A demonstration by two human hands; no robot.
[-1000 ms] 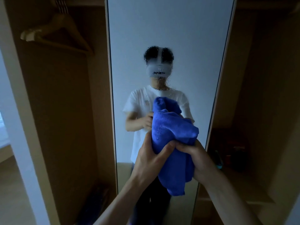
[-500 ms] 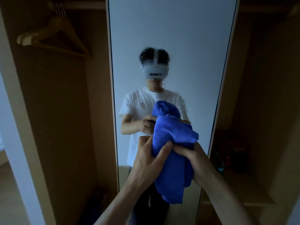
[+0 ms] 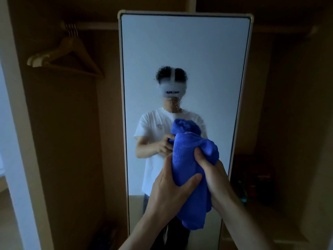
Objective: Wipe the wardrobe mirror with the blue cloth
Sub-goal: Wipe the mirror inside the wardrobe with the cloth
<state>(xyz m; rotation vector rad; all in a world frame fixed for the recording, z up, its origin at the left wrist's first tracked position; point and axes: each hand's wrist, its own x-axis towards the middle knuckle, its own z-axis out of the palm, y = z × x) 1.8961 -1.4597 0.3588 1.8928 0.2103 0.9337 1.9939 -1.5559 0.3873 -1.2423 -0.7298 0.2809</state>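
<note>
Closest in, both forearms are coming up from six o'clock, each cut off by the bottom edge. The left hand is grasping the blue cloth from the seven o'clock side, thumb lying across the front of the fabric, its fingers hidden behind the bundle. The right hand is clenching the same cloth from the five o'clock side, thumb digging into a fold near the top, its fingers likewise out of sight. The cloth is bunched into a tall wad between the two hands, sitting just below the middle of the view, with a loose tail hanging toward six o'clock. Whether it is touching the glass, I cannot tell.

Behind it, the mirror is standing upright, filling the centre from twelve o'clock down, its bottom edge running out of frame. A patch of droplets is speckling the glass at the middle and blurring the reflection, which is showing a person in a white T-shirt and the cloth's far side.

Further back, the wardrobe is lying very dim. At ten o'clock, wooden hangers are hanging from a rail; how many is hard to count. At four o'clock, dark objects are sitting on a shelf, too murky to identify. At seven o'clock, low down, a dark shape is equally unreadable.
</note>
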